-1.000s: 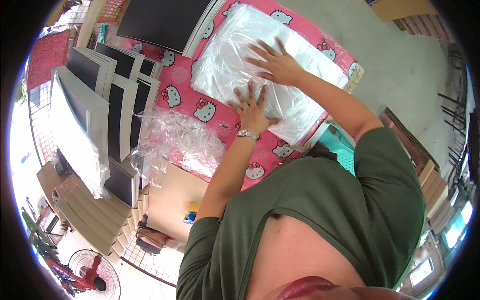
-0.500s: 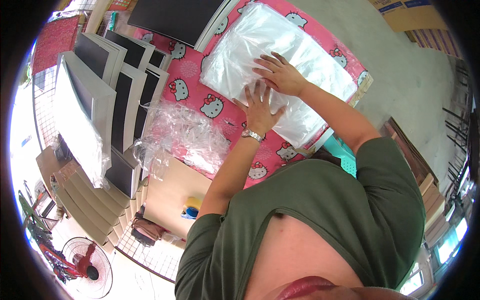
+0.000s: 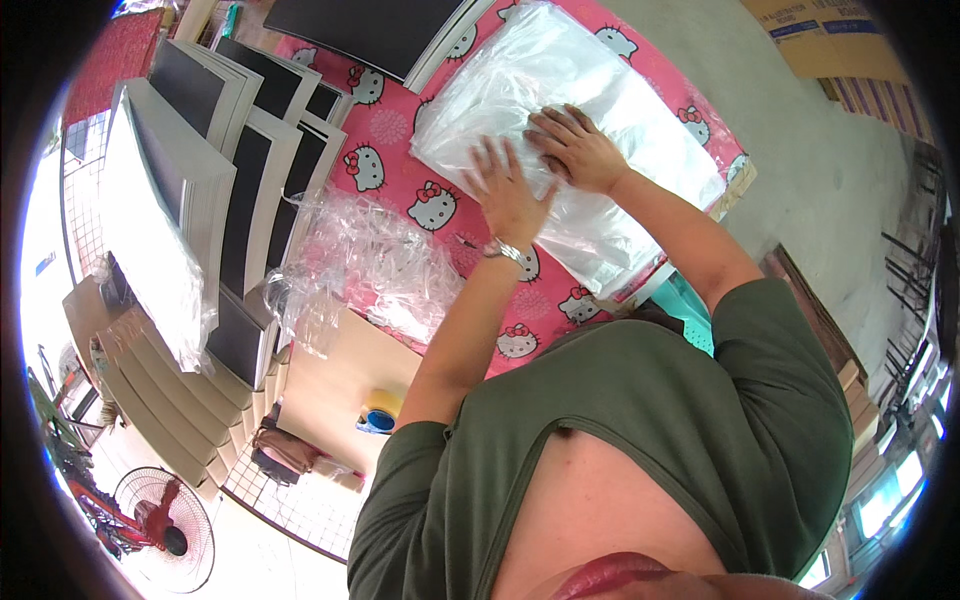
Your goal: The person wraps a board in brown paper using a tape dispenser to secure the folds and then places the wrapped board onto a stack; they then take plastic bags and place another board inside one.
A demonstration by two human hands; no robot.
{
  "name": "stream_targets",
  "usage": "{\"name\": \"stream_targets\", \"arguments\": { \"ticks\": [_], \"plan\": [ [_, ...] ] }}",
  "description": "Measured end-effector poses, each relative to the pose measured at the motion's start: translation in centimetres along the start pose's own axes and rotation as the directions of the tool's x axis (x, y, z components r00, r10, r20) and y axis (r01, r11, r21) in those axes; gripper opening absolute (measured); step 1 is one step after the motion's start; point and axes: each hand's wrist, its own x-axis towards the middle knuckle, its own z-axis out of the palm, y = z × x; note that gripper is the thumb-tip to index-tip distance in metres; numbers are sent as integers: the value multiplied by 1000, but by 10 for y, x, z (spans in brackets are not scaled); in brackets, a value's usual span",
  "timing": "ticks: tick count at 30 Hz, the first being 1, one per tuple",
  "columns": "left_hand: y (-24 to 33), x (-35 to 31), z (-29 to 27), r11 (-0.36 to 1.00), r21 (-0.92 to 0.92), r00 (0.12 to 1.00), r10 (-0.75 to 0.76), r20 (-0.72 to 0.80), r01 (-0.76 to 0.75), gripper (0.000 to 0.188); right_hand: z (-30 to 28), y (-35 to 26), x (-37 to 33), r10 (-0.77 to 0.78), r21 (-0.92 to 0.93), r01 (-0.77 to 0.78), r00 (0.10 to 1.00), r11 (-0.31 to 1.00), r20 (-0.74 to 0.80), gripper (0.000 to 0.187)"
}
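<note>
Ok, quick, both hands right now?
Left hand: open, over the clear plastic, holding nothing.
Right hand: open, laid on the plastic, holding nothing.

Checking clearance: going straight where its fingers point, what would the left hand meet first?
The left hand would cross more clear plastic sheeting, then probably meet the black-topped stack; depth is hard to judge.

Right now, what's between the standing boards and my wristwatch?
The head view shows crumpled clear plastic, then pink patterned cloth with a small dark item I can't identify.
</note>
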Motion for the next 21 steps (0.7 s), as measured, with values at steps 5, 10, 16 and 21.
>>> {"name": "stream_targets", "arguments": {
  "ticks": [5, 10, 16, 21],
  "plan": [
    [3, -30, 5, 996, -87, 998, 40, 55, -35, 111, -1, -8, 29, 251, 208, -258, 966, 943, 61, 39],
    [5, -25, 2, 997, -75, 993, 22, 116, -13, 112, 22, -11, 157, 716, 971, -217, 662, -97, 219, 32],
    [-4, -26, 18, 999, -31, 998, 30, 64, -28, 114, 16, -36, 256, 631, 652, 170, 514, -739, 581, 48],
    [-8, -30, 26, 1000, -21, 999, 24, 32, -23, 112, -10, -55, 268, 589, 584, 203, 534, -786, 607, 59]
  ]
}}
